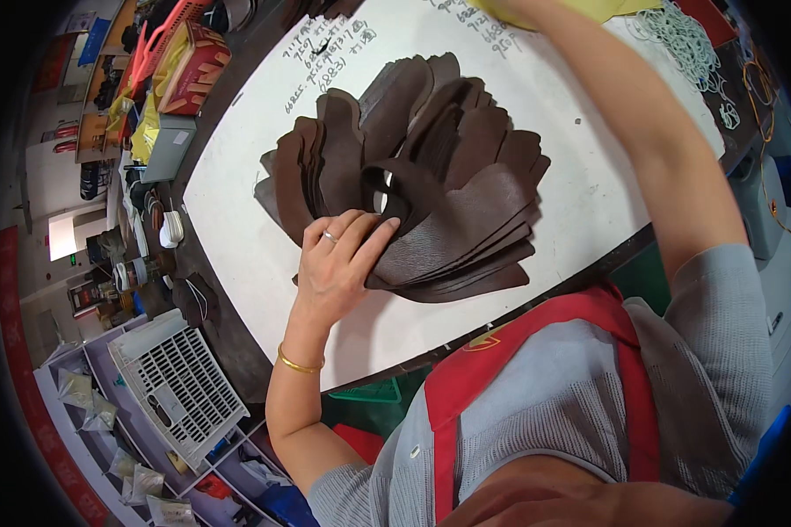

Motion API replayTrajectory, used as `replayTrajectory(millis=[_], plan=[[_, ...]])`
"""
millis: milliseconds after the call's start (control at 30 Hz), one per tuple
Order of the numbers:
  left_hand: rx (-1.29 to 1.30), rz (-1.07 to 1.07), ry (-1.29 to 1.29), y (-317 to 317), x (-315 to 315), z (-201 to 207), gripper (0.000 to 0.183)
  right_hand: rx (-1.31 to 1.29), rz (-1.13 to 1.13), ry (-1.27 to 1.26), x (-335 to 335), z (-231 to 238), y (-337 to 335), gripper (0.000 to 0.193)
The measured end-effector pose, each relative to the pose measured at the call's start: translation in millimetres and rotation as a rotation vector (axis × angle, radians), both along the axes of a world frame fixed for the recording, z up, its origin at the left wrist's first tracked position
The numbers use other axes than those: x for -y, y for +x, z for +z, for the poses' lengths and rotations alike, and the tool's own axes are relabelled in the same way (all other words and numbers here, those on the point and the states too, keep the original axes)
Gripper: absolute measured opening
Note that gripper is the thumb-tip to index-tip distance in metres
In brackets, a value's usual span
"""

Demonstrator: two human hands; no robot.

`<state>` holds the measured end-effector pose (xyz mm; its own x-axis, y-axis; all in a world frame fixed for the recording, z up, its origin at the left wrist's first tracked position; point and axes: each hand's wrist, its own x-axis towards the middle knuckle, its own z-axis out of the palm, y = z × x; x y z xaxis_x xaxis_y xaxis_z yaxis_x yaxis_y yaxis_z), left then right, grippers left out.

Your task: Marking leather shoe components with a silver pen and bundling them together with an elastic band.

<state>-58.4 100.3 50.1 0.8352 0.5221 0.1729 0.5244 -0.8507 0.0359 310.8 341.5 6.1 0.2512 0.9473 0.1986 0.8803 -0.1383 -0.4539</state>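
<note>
Dark brown leather pieces (483, 211) are fanned in overlapping layers on the white work surface (580, 237), directly beyond and to the right of the left hand (343, 255); the pieces have curved, lobed outlines, and one portion curls into a loop just beyond the left fingertips (a patch of white shows through its opening). The left hand is clamped on the near left part of the layers; its fingers are bent over the leather, and the thumb is hidden; a ring (329, 235) sits on one finger; a gold-coloured bangle (299, 362) encircles the wrist.

Right forearm (624, 97) extends well to the right of the left hand, up to the upper edge of the view; the right hand is cut off there, so whether its fingers are apart or together cannot be told.

Beyond the left hand, past the leather, black handwriting (334, 57) marks the work surface; farther to the right lie a yellow sheet (589, 7) and a tangle of pale cord (677, 44). Left of the left hand and nearer the body is a white plastic crate (180, 386) with a slotted face; a green basket (373, 391) shows partly, also nearer the body, below the table edge.
</note>
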Motion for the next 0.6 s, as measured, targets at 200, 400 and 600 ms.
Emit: replayTrajectory(millis=[200, 400, 600], plan=[[0.033, 0.279, 0.052, 28, 30, 2, 0.058, 0.49, 0.137, -0.193, -10, 36, 7, 0.025], [-0.054, 0.338, -0.061, 43, 29, 8, 0.095, 0.283, 0.456, 0.238, 71, 40, -15, 0.024], [0.109, 0.33, -0.222, 48, 33, 18, 0.101, -0.169, 0.827, 0.142, 134, 63, -30, 0.017]])
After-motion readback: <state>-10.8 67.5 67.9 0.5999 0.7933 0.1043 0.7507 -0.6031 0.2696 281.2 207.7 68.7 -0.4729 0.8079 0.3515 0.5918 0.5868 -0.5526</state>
